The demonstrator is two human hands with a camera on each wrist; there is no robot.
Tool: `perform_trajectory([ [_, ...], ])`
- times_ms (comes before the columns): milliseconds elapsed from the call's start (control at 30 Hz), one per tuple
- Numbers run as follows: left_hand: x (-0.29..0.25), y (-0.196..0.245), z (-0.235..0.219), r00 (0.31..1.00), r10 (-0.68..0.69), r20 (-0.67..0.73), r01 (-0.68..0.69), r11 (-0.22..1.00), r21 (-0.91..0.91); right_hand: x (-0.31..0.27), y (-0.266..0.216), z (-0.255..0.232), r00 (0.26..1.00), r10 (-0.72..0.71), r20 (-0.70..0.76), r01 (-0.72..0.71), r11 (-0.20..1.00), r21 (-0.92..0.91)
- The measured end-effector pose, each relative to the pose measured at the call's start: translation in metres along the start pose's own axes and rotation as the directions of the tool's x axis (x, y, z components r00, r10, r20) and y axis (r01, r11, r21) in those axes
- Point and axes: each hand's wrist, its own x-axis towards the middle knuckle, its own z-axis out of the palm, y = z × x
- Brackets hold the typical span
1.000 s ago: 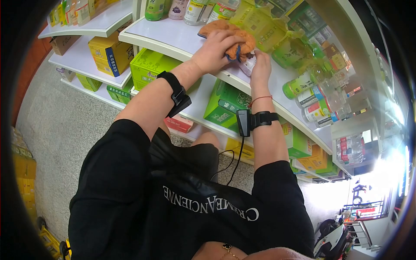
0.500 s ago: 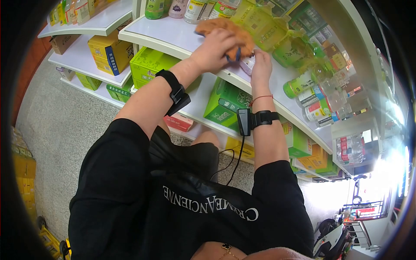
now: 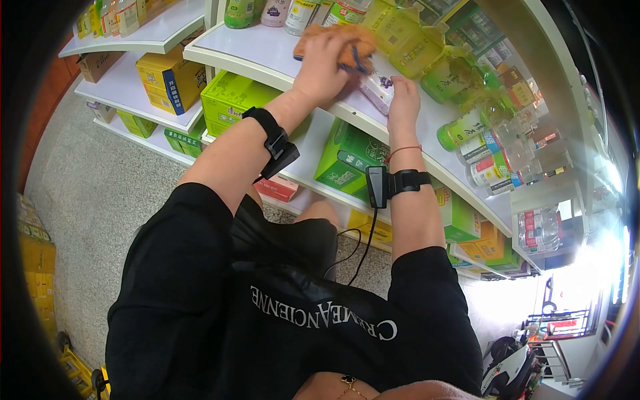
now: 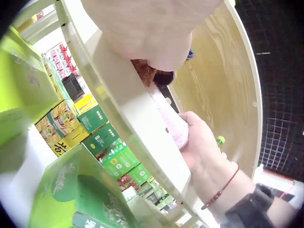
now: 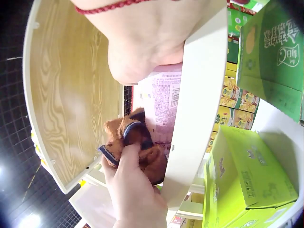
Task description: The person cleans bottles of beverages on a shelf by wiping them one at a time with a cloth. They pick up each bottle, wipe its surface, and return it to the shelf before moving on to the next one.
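Note:
My left hand (image 3: pixel 321 72) grips a bunched orange-brown cloth (image 3: pixel 313 44) with dark blue edging, over the front of the white shelf. My right hand (image 3: pixel 404 105) holds a bottle with a pale purple label (image 3: pixel 377 92), which lies tilted at the shelf's front edge. In the right wrist view, the cloth (image 5: pixel 153 162) sits right at one end of the bottle (image 5: pixel 164 102), with the left thumb pressed into its folds. The bottle's other end is hidden in my right palm. From the left wrist, the purple bottle (image 4: pixel 172 124) shows between both hands.
Several upright bottles (image 3: pixel 301 17) stand behind the cloth. Large yellow-green bottles (image 3: pixel 417 53) and others lying down (image 3: pixel 460 130) are to the right. Below the shelf edge (image 3: pixel 353 115) are green cartons (image 3: pixel 347 163) and a lime carton (image 3: pixel 233 100). A cable (image 3: pixel 365 250) hangs from the right wrist strap.
My left hand and the cloth have shifted left and away from the right hand, so more of the purple label shows. The right hand stays nearly in place around the bottle.

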Motion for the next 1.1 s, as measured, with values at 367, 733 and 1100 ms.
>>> perform_trajectory([
  [367,0.001,-0.004,-0.004,0.986,0.137,0.098,-0.139,0.990,0.010,0.007,0.012,0.001,1.000,0.002,0.000,-0.002,1.000,0.022],
  [733,-0.002,0.008,-0.007,0.923,0.261,0.284,-0.238,0.965,-0.114,0.009,0.020,0.001,0.999,-0.048,0.012,0.047,0.992,0.115],
  [1100,0.002,-0.012,0.007,0.951,-0.197,-0.239,0.226,0.969,0.099,0.004,0.008,-0.008,0.972,-0.084,0.219,0.065,0.994,0.092],
])
